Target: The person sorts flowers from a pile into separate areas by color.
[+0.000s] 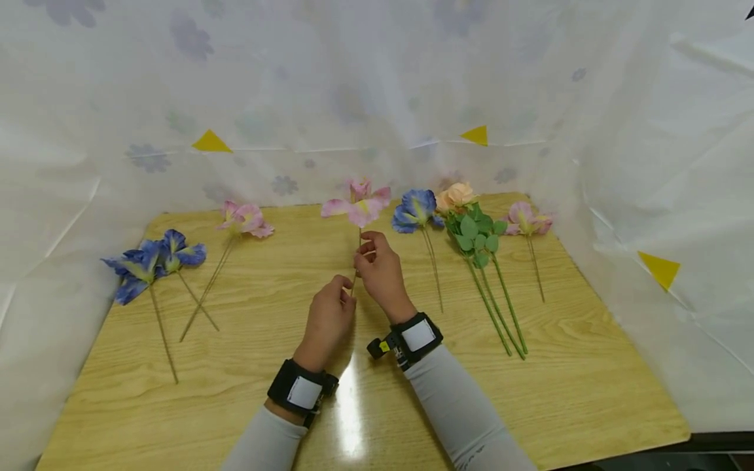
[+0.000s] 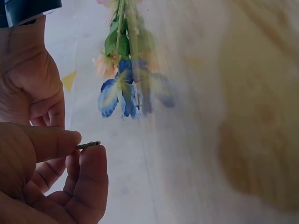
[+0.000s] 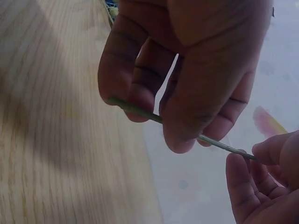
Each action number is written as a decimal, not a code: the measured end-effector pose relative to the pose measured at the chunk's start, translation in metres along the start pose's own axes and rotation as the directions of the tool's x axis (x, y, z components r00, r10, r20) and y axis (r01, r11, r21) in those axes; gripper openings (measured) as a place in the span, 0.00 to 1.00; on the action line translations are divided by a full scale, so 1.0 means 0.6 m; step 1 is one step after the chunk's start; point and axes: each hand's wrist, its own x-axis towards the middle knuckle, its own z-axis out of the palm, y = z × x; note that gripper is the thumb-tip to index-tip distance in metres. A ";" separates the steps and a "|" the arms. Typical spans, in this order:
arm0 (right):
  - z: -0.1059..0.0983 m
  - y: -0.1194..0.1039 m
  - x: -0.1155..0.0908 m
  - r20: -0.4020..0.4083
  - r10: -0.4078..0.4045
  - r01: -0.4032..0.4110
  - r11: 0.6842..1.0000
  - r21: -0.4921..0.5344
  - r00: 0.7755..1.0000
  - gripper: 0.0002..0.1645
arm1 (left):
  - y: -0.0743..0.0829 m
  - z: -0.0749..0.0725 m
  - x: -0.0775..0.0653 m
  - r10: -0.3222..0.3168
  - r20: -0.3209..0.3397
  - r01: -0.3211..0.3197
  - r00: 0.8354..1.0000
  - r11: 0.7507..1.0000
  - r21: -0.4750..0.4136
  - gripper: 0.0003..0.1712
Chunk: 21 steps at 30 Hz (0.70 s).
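Above the middle of the table, a pink artificial iris (image 1: 364, 212) is held upright between two hands. My right hand (image 1: 384, 271) pinches its thin stem below the bloom, and my left hand (image 1: 330, 314) pinches the stem lower down. In the left wrist view, the cut end of the stem (image 2: 88, 145) pokes out between the left thumb and a finger. The right wrist view has the green stem (image 3: 219, 145) running from the right fingers to the left hand (image 3: 266, 186).
Two blue irises (image 1: 138, 268) and a pink iris (image 1: 244, 219) lie at the left of the wooden table (image 1: 235, 405). To the right lie another blue iris (image 1: 415, 210), peach roses (image 1: 456, 196) with green stems, and a pink iris (image 1: 524, 219). White sheeting (image 1: 330, 98) surrounds the table.
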 end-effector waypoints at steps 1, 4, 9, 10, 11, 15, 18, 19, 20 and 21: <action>0.000 0.001 0.000 -0.004 -0.009 0.009 1.000 -0.007 1.000 0.21 | 0.000 0.000 -0.001 0.001 0.003 -0.001 1.000 1.000 -0.006 0.10; 0.001 0.004 -0.001 -0.007 -0.035 0.035 0.999 -0.032 0.999 0.21 | 0.000 0.002 -0.002 -0.001 0.016 0.001 1.000 1.000 -0.022 0.10; -0.007 0.001 -0.001 0.006 -0.051 0.051 0.995 -0.086 0.999 0.21 | 0.000 -0.004 0.000 -0.057 0.081 0.059 0.995 0.998 -0.025 0.15; -0.011 0.001 -0.001 0.007 -0.046 0.047 0.994 -0.097 0.999 0.21 | -0.002 -0.007 0.001 -0.079 0.102 0.081 0.992 0.997 -0.019 0.17; -0.016 0.002 -0.001 0.014 -0.038 0.039 0.993 -0.107 0.999 0.21 | -0.005 -0.011 0.001 -0.096 0.122 0.098 0.988 0.995 -0.012 0.20; -0.049 0.017 -0.001 0.017 -0.011 0.013 0.989 -0.151 1.000 0.21 | -0.027 -0.039 0.001 -0.136 0.196 0.134 0.971 0.991 0.023 0.29; -0.082 0.031 0.004 0.010 -0.003 0.005 0.983 -0.183 1.000 0.21 | -0.052 -0.068 0.002 -0.129 0.208 0.118 0.970 0.991 0.065 0.31; -0.093 0.034 0.007 0.006 0.001 0.001 0.982 -0.191 1.000 0.21 | -0.060 -0.080 0.002 -0.133 0.206 0.119 0.969 0.990 0.079 0.31; -0.104 0.038 0.010 0.001 0.006 -0.006 0.980 -0.199 1.000 0.21 | -0.070 -0.091 0.002 -0.134 0.203 0.116 0.970 0.988 0.099 0.30; -0.116 0.041 0.014 -0.006 0.008 -0.009 0.978 -0.210 1.000 0.21 | -0.079 -0.101 0.003 -0.138 0.197 0.116 0.971 0.986 0.120 0.30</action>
